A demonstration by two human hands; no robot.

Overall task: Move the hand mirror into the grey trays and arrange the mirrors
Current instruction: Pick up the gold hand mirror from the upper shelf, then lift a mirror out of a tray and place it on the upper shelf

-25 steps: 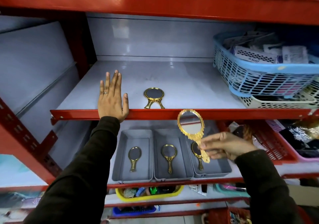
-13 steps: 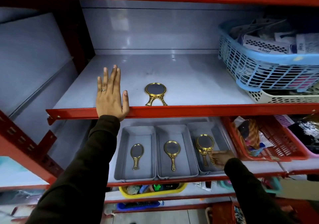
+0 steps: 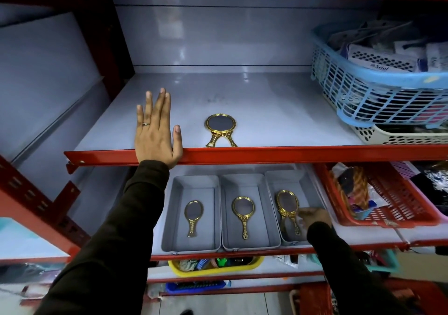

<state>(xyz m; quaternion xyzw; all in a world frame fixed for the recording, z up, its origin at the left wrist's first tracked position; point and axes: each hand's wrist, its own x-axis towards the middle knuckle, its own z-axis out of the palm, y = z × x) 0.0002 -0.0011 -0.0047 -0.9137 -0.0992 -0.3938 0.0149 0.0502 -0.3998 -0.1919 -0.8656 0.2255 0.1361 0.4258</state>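
Note:
Three grey trays stand side by side on the lower shelf: left tray (image 3: pixel 206 232), middle tray (image 3: pixel 261 230), right tray (image 3: pixel 283 179). A gold hand mirror (image 3: pixel 193 216) lies in the left one and another gold mirror (image 3: pixel 243 214) in the middle one. In the right tray a hand mirror (image 3: pixel 287 204) lies on top of another, and two handles show. My right hand (image 3: pixel 314 219) pinches those handles at the tray's right side. My left hand (image 3: pixel 156 133) rests flat and open on the upper shelf's red edge. Just right of it lie gold mirrors (image 3: pixel 220 126) with two handles showing.
A blue basket (image 3: pixel 368 96) of packets sits on a white basket (image 3: pixel 397 137) at the upper shelf's right. A red basket (image 3: pixel 397 203) stands right of the trays. A yellow bin (image 3: pixel 218 267) and a blue bin (image 3: pixel 194 286) are on the shelves below.
My right hand carried a gold mirror down from in front of the upper shelf edge into the right tray, onto the mirror there. The left hand stayed flat on the shelf.

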